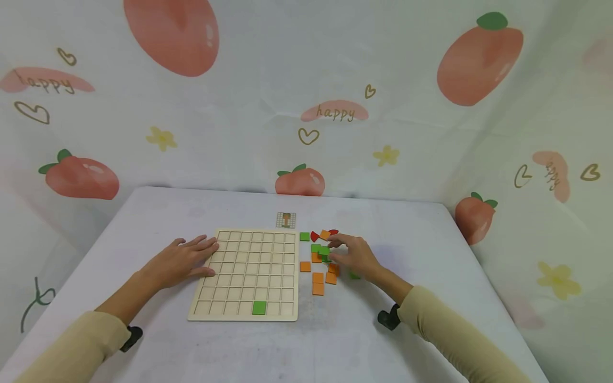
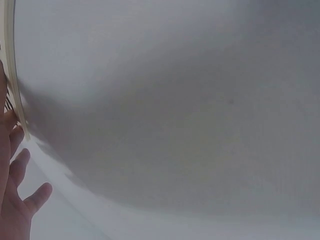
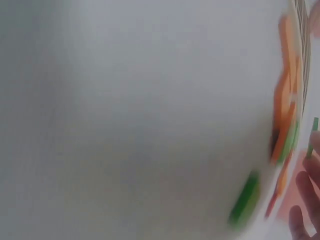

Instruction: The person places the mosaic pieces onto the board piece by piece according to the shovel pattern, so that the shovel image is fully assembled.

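Observation:
My left hand (image 1: 179, 261) rests at the left edge of a pale wooden grid board (image 1: 239, 279), its fingers spread, fingertips and thumb on the rim. In the left wrist view the fingers (image 2: 17, 170) lie beside the board's edge. My right hand (image 1: 356, 258) pinches a green square tile (image 1: 324, 250) above a loose group of tiles right of the board. The right wrist view shows that green tile (image 3: 313, 135) edge-on at the fingertips. One green tile (image 1: 259, 308) lies in a bottom-row cell of the board.
Several orange tiles (image 1: 318, 289) and green tiles (image 1: 305, 236) lie right of the board, some overlapping. Red wedge pieces (image 1: 314, 236) sit at the back of the group. A small picture card (image 1: 286, 220) lies behind the board. Another green tile (image 1: 355, 275) is partly under the right forearm.

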Demonstrator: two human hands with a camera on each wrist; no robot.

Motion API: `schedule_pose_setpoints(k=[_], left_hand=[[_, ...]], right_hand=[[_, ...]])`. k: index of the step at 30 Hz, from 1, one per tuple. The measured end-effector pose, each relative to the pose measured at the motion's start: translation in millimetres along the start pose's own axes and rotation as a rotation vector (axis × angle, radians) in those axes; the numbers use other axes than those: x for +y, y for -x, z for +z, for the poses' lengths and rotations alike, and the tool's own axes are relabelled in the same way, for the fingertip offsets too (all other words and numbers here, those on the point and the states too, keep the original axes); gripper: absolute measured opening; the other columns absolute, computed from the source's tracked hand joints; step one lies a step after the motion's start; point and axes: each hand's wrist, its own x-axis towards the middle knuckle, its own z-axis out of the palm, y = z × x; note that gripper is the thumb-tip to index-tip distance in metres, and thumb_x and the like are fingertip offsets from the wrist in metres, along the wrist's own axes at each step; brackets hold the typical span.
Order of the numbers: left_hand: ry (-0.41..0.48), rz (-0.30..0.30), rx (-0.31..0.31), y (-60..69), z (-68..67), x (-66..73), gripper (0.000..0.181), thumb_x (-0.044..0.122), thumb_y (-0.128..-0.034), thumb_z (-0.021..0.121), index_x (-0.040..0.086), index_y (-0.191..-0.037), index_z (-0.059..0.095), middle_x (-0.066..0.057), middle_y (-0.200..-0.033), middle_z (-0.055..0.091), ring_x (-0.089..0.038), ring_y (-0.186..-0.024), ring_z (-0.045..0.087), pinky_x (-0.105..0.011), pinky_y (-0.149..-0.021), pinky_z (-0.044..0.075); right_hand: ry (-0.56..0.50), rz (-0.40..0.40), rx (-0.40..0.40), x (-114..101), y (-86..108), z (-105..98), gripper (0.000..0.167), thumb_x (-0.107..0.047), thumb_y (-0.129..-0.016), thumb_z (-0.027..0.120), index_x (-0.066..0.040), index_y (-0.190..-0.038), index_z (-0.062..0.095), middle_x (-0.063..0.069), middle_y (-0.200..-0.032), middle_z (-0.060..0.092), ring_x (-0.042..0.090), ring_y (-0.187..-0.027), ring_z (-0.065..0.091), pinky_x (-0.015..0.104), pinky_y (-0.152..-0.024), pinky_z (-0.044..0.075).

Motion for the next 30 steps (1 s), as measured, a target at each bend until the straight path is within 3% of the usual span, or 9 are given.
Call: schedule_pose_setpoints(k=[5,13,26,30], left_hand=[[0.002,0.001,0.007,-0.1,2.4,0.8,0.071,0.055,-0.0917,0.062,0.004,-0.141,0.055,-0.014,-0.145,0.053,-0.038,-0.134,0.048,-0.062,-0.095,0.043],[-0.003,0.011,0.020,-0.2,1.5,-0.4,0.070,0.054,-0.0917,0.062,0.003,-0.140,0.056,-0.015,-0.144,0.054,-0.038,-0.133,0.049,-0.061,-0.094,0.044],[0.012,0.003,0.009,-0.4,0.8,-0.6,0.070,0.054,-0.0920,0.062,0.004,-0.141,0.055,-0.015,-0.145,0.053,-0.038,-0.134,0.048,-0.061,-0.095,0.043],[0.012,0.000,0.007,-0.2,1.7,-1.4,0.071,0.055,-0.0924,0.061,0.004,-0.142,0.055,-0.014,-0.146,0.052,-0.038,-0.134,0.048,-0.061,-0.096,0.043]], right_hand=[[-0.021,-0.142,-0.047,-24.9,1.4,21.9,0.037,-0.013,-0.085,0.080,-0.002,-0.118,0.068,0.002,-0.100,0.075,0.018,-0.094,0.070,0.041,-0.090,0.054],[-0.067,-0.244,-0.148,-66.7,0.3,49.4,0.037,-0.013,-0.087,0.078,-0.003,-0.121,0.067,0.001,-0.104,0.075,0.014,-0.097,0.069,0.029,-0.086,0.053],[-0.006,-0.351,-0.304,-100.6,-2.5,77.0,0.032,-0.019,-0.089,0.075,-0.009,-0.119,0.069,-0.004,-0.105,0.074,0.004,-0.098,0.065,0.018,-0.090,0.046],[0.021,-0.345,-0.341,-111.8,-0.4,81.5,0.033,-0.020,-0.088,0.077,-0.012,-0.119,0.071,-0.008,-0.103,0.073,0.002,-0.097,0.062,0.018,-0.093,0.043]])
